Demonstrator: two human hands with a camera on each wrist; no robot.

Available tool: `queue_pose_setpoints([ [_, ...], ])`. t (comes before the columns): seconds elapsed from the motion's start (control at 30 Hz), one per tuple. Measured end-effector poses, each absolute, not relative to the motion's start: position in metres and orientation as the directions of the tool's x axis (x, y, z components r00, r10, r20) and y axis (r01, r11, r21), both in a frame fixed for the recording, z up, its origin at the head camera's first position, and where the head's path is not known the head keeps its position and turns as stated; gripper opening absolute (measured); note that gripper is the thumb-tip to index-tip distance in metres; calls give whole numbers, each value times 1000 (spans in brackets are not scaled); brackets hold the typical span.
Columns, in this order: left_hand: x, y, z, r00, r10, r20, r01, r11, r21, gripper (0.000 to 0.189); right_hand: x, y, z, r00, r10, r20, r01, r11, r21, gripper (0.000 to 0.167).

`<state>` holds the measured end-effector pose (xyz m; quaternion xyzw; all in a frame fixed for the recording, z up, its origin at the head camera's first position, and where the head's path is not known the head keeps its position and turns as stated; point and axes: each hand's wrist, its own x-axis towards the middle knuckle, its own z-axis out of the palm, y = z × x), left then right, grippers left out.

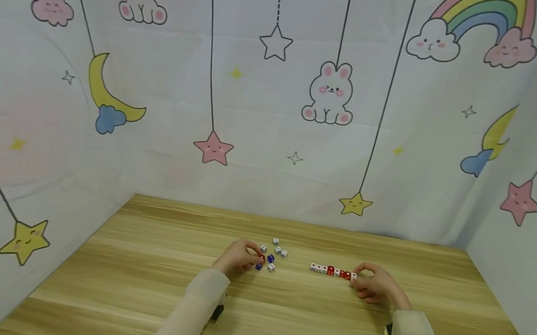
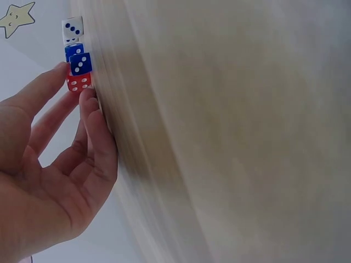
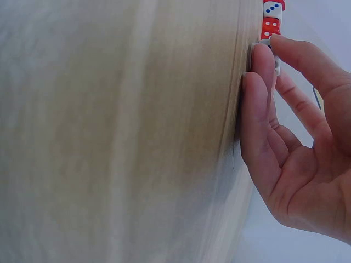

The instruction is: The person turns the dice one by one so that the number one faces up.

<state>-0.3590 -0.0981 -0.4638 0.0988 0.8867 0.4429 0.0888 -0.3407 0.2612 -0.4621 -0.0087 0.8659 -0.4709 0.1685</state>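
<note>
On the left, my left hand (image 1: pixel 237 256) pinches a red die (image 2: pixel 79 83) between thumb and fingertips, at the edge of a loose group of dice. Two blue dice lie close to it; the nearer blue die (image 2: pixel 80 64) partly covers the red one in the left wrist view. My right hand (image 1: pixel 374 284) is at the right end of a straight row of white and red dice. Its thumb and fingers pinch the end white die (image 1: pixel 354 277), which they mostly hide in the right wrist view. Beside that die stands a red die (image 3: pixel 270 26).
Several white dice, among them a rear white die (image 1: pixel 275 241), lie scattered beyond the left hand. The row's left end is a white die (image 1: pixel 313 267). Everything rests on a wood-grain table (image 1: pixel 295 326), enclosed by a patterned white cloth (image 1: pixel 276 121) behind and at both sides.
</note>
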Motion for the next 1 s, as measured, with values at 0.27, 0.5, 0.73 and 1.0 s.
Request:
queue_pose_setpoints([
  [0.27, -357, -93, -463, -969, 243, -40, 120, 608, 785, 22, -340, 263, -462, -944, -178, -278, 137, 554, -821, 31],
  [0.5, -359, -94, -463, -970, 241, -39, 118, 604, 788, 18, -340, 262, -461, -943, -178, -280, 138, 556, -820, 32],
  [0.73, -357, -91, -460, -969, 245, -30, 125, 592, 796, 16, -340, 264, -461, -943, -186, -277, 132, 556, -821, 31],
  [1.0, -357, -74, -448, -945, 306, 115, 293, 636, 714, 11, -339, 263, -460, -943, -192, -273, 125, 553, -824, 32],
])
